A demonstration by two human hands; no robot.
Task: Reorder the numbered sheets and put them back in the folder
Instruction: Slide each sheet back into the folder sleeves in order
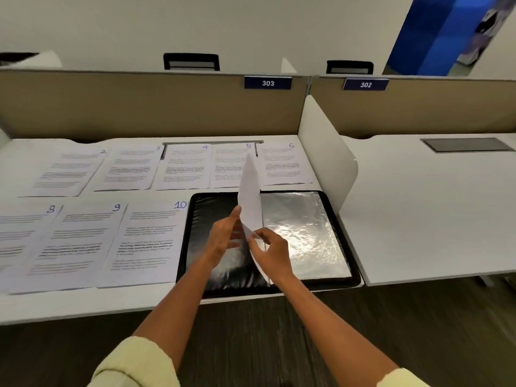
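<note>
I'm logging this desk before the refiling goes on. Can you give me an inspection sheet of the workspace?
Surface: white desk, sheets laid in two rows.
Job's things: sheets 2 to 6 at the back, sheet 4 among them; 8, 9 and sheet 10 in front; open folder with plastic sleeves; one sheet held upright over it.
Clutter: nothing seen.
Hands: left hand and right hand both hold the raised sheet.
Cables: nothing seen.
Surroundings: tan partition, signs 303 and 302, white divider, neighbouring desk.
</note>
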